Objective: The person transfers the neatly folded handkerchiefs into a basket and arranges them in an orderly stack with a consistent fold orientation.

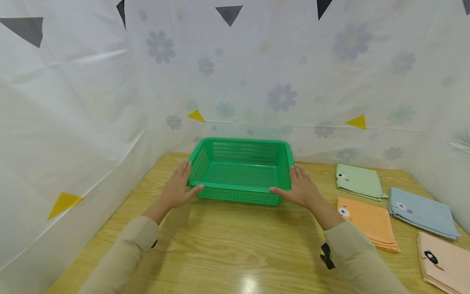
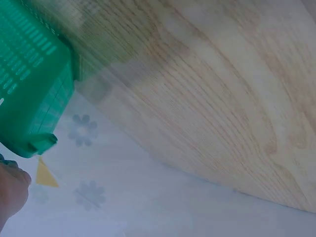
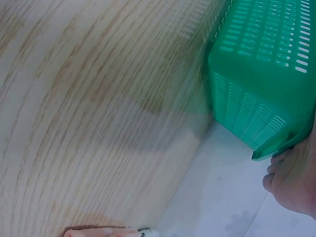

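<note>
A green plastic basket (image 1: 240, 173) with slotted walls stands on the wooden table near the back wall, nothing inside it. My left hand (image 1: 178, 185) holds its left front corner, fingers along the outer left side and thumb on the front rim. The right front corner is held likewise by my right hand (image 1: 302, 187), its thumb also over the front rim. In the left wrist view the basket's end (image 2: 34, 84) shows above part of the hand (image 2: 11, 190). Fingertips of the right hand (image 3: 294, 177) meet the basket's rim in the right wrist view.
Folded cloths with cartoon faces lie on the right of the table (image 1: 235, 245): a green one (image 1: 360, 182), an orange one (image 1: 369, 222), a blue one (image 1: 422, 210) and a pink one (image 1: 448, 261). White flower-printed sheeting (image 1: 249, 61) hangs behind and beside the table.
</note>
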Motion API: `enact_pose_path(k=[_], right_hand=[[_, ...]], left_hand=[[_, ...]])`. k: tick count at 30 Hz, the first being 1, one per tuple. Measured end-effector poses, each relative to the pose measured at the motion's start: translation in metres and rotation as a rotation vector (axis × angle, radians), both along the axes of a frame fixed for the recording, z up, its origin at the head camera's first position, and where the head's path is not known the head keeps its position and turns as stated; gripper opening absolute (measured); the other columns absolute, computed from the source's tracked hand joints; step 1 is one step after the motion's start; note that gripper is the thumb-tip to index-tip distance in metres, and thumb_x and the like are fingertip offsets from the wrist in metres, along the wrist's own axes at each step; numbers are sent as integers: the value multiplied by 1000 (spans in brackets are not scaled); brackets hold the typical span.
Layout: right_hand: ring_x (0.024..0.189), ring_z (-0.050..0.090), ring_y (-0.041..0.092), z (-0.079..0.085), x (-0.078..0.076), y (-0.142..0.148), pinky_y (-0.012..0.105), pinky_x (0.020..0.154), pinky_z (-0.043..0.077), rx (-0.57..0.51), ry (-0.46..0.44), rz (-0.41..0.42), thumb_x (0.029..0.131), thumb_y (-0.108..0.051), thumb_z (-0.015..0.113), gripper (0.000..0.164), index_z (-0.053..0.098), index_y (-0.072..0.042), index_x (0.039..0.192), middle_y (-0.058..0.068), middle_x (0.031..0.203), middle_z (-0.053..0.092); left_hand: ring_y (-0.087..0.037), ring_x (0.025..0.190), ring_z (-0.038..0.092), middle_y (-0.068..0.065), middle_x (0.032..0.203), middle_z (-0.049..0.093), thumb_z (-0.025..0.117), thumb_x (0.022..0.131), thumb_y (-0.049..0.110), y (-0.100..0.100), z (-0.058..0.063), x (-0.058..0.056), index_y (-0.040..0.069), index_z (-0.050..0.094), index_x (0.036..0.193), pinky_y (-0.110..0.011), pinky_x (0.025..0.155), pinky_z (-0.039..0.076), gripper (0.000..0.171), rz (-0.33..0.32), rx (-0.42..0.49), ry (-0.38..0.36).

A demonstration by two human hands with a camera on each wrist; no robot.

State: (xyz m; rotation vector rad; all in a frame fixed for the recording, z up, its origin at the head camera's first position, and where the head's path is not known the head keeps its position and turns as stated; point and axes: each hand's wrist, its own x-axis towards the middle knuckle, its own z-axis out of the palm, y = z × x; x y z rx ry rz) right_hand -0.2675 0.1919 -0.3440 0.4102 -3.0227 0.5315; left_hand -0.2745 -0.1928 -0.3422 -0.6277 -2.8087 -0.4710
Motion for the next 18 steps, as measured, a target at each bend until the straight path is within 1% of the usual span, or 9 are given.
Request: enact_pose_path(k=[3,8,12,18], right_hand=[[140,8,46,0,1,-1,54,115,10,-1,0,-3,84,-67,45,107,9,15,143,34,150,9],[140,9,46,0,1,-1,53,115,10,-4,5,1,84,-66,46,106,9,15,143,33,150,10],[140,8,46,0,1,-1,53,115,10,-6,8,5,84,-66,46,107,10,15,143,33,150,10],[140,8,45,-2,0,1,54,115,10,-5,6,4,84,-67,46,107,8,15,143,33,150,9]], left_hand=[[-39,143,6,-24,154,7,47,90,56,-1,2,-5,-7,9,146,-53,115,11,93,-1,1,-25],[-41,142,8,-25,153,10,49,87,60,-3,3,-13,-7,10,146,-53,115,12,98,2,-5,-46],[-38,143,7,-22,155,9,50,85,63,-4,4,-18,-5,10,147,-53,115,12,100,25,-1,-76],[-37,143,7,-22,155,10,43,85,68,-4,6,-24,-4,9,148,-51,116,10,102,36,-13,-103]])
